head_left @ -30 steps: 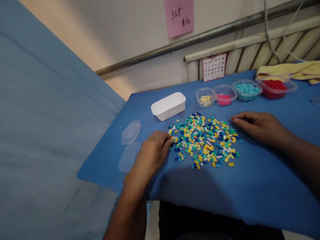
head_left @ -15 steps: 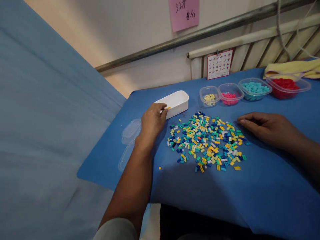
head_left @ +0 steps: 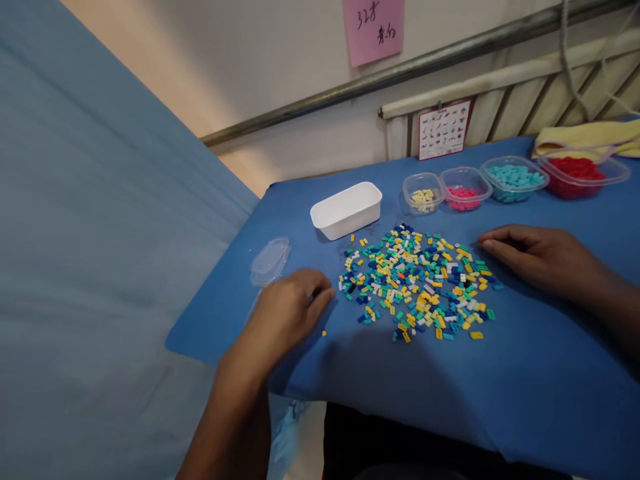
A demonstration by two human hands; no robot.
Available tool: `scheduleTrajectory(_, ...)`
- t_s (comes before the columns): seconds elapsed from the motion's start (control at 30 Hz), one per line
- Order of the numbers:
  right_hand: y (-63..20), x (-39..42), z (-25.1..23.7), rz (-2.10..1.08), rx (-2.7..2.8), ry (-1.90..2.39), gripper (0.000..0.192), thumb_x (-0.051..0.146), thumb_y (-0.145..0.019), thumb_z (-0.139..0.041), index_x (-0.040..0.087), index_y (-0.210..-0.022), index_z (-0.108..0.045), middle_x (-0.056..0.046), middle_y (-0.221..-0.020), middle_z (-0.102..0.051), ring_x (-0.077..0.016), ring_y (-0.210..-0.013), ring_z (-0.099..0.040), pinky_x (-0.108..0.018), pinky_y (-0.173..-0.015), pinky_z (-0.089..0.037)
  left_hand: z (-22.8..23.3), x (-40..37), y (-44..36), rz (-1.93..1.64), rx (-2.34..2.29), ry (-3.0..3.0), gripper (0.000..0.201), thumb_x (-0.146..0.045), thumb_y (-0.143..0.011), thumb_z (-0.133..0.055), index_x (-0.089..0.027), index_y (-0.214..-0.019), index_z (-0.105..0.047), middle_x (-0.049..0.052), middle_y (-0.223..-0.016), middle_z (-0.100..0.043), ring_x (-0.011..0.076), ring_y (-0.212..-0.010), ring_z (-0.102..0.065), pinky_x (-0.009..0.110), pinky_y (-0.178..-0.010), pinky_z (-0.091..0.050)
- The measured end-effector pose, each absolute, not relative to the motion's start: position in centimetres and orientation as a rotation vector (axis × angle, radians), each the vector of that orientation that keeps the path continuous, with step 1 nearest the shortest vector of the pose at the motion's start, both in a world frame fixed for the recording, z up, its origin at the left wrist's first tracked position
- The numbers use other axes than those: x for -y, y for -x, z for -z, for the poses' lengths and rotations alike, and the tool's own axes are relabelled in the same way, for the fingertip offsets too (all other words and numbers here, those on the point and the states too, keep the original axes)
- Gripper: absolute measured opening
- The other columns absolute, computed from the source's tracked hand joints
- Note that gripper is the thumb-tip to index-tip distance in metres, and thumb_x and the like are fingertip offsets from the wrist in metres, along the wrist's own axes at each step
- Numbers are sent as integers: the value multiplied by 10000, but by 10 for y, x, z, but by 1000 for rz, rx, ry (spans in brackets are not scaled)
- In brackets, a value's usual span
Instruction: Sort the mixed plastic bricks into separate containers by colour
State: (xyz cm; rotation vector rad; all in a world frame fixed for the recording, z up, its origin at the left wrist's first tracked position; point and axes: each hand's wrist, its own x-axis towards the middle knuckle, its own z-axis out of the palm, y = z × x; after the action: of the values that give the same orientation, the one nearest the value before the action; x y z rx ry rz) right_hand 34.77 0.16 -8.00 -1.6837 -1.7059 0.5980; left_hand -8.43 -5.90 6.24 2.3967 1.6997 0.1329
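My left hand (head_left: 295,303) is over the blue table to the left of a pile of small plastic building bricks (head_left: 415,287) in yellow, green, blue and white. Its fingers are curled, thumb tip close to the index finger, and nothing shows between them. On the pile's right side my right hand (head_left: 535,257) rests on the table, its fingers extended loosely and no brick visible in them. Beyond the pile stands a white oblong box (head_left: 367,213). An orange brick (head_left: 353,237) lies just in front of it. One tiny yellow piece (head_left: 324,333) lies near my left hand.
Along the back stand clear tubs of cream bricks (head_left: 423,199), pink bricks (head_left: 463,197), turquoise bricks (head_left: 515,179) and red bricks (head_left: 575,177). Clear lids (head_left: 270,260) lie at left. A picture card (head_left: 444,130) leans by the radiator, and a yellow cloth (head_left: 585,139) lies far right.
My left hand has drawn back from the white box towards me. It has let go of an orange brick, which now lies in front of the box. My right hand stays put.
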Motion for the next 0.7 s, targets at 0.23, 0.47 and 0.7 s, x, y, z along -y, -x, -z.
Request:
scheduleTrajectory(0.23,-350,-3,86,-542,1748,1632,466,655,-899,-636,278,-1066,-853,-51,-1058,-878,-319,-943,-801,-462,-875,-616,-30,108,105,49,-1654,-2143,154,-256,-1047,-600,-222,-984,-736,41,-998,-755,210,-933,-705,328,-827,-501)
scheduleTrajectory(0.47,-349,-2,85,-540,1769,1637,462,636,-901,-632,276,-1081,-858,-45,-1042,-877,-307,-920,-794,-439,-842,-609,-41,80,75,-134,-1465,-2288,189,-267,-1088,-551,-231,-1084,-737,44,-1062,-741,201,-959,-697,337,-871,-522)
scheduleTrajectory(0.7,-347,-2,80,-557,1762,1646,465,637,-896,-629,271,-1063,-862,-44,-1013,-875,-298,-883,-792,-435,-831,-606,-30,57,46,-50,-1331,-2423,244,-231,-1094,-526,-220,-1050,-765,69,-1079,-734,203,-982,-704,311,-862,-542)
